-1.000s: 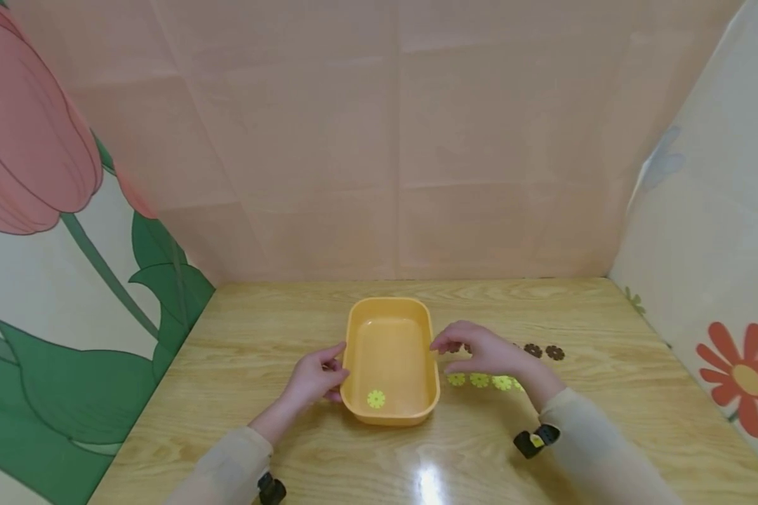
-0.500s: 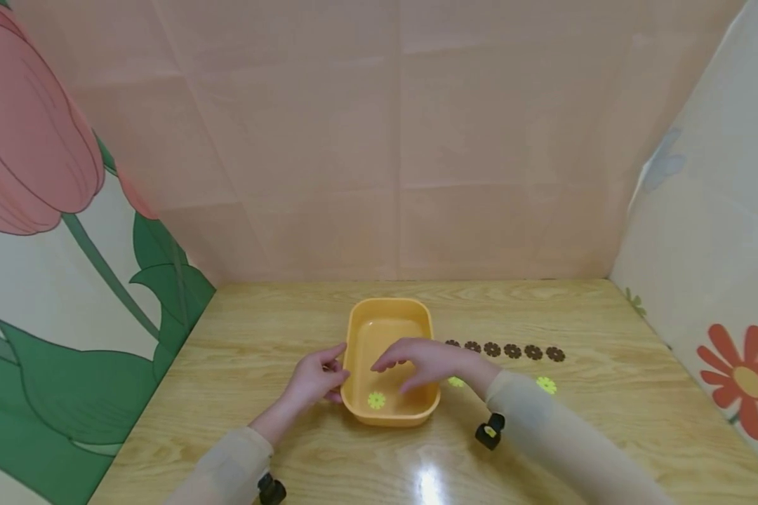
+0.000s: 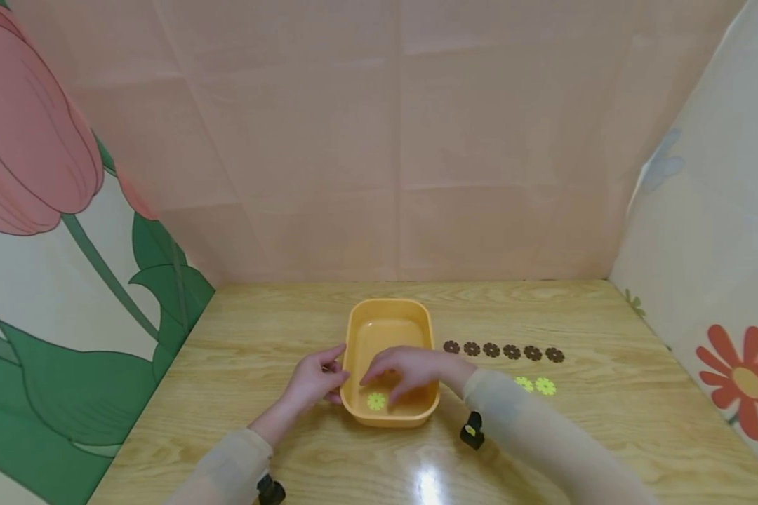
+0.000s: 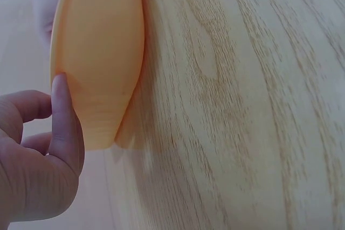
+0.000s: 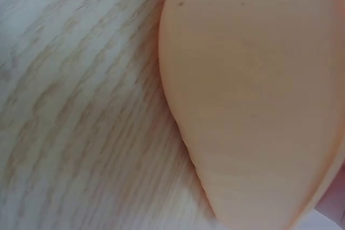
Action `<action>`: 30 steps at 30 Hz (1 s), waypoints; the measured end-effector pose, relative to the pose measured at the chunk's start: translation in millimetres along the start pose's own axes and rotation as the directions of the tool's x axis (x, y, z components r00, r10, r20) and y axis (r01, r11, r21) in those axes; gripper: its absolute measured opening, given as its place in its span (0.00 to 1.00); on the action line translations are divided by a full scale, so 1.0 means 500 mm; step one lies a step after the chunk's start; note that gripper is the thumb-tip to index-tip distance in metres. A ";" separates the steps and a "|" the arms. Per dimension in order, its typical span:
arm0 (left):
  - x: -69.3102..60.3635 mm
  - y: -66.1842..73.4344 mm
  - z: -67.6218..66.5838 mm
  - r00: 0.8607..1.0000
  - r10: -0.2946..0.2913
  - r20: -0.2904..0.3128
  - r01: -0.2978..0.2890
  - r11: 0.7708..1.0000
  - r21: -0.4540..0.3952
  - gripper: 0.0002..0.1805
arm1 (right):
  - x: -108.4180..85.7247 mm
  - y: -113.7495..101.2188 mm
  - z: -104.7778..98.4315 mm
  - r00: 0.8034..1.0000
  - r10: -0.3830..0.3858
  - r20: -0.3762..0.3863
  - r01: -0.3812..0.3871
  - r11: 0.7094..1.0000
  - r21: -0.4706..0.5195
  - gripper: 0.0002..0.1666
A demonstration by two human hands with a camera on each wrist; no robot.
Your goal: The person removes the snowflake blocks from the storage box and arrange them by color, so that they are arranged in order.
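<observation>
An orange-yellow plastic basin (image 3: 396, 421) sits in the middle of the wooden table. At its left side my left hand (image 3: 316, 375) holds the rim; in the left wrist view a finger (image 4: 63, 117) lies against the outer wall. My right hand (image 3: 410, 368) reaches over the right rim into the basin, with fingers and thumb apart and no object visible between them. Close to that thumb, a yellow-green flower-shaped piece (image 3: 375, 401) lies on the basin's floor. The right wrist view shows mostly the basin's outer wall (image 5: 248, 90).
Right of the basin, several dark brown flower-shaped pieces (image 3: 512, 352) form a row on the wooden table (image 3: 278, 315). Nearer the front, two yellow-green flower pieces (image 3: 545, 386) show beside the right sleeve (image 3: 543, 435), which may cover others. A pink backdrop (image 3: 391, 175) stands behind.
My right hand has moved left from above the flower pieces beside the basin, over the rim and down into it. The left hand and basin stay in place.
</observation>
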State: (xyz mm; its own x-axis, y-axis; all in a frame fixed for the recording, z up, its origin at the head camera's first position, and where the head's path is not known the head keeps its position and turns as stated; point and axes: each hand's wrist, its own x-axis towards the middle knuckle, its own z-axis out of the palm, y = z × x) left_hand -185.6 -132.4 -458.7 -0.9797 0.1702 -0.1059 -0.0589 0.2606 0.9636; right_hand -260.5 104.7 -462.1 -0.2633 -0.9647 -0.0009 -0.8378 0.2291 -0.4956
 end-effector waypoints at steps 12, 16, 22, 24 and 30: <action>0.000 0.001 0.001 1.000 -0.007 -0.004 0.007 1.000 0.004 0.32 | 0.015 0.006 0.017 1.000 0.007 0.008 -0.006 0.996 -0.090 0.25; 0.000 0.000 0.000 1.000 -0.013 -0.009 0.013 1.000 0.008 0.32 | 0.018 -0.002 0.017 0.999 0.041 0.014 -0.039 0.994 -0.104 0.24; 0.000 -0.001 0.001 1.000 -0.014 -0.014 0.014 1.000 0.008 0.33 | 0.023 -0.009 0.020 0.993 0.117 0.032 -0.114 0.989 -0.096 0.23; 0.000 -0.001 0.001 1.000 -0.011 -0.014 0.012 1.000 0.006 0.33 | 0.025 -0.010 0.023 0.989 0.141 0.036 -0.137 0.987 -0.082 0.22; 0.002 -0.004 0.001 1.000 -0.012 -0.013 0.012 1.000 0.003 0.33 | 0.028 -0.003 0.029 0.985 0.171 0.032 -0.169 0.983 -0.069 0.20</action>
State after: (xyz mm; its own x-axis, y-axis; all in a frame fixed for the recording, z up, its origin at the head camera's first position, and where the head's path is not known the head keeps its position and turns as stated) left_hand -186.5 -132.2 -460.9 -0.9814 0.1546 -0.1137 -0.0697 0.2650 0.9617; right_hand -255.8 89.0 -474.0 -0.3876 -0.9149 -0.1131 -0.8124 0.3970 -0.4272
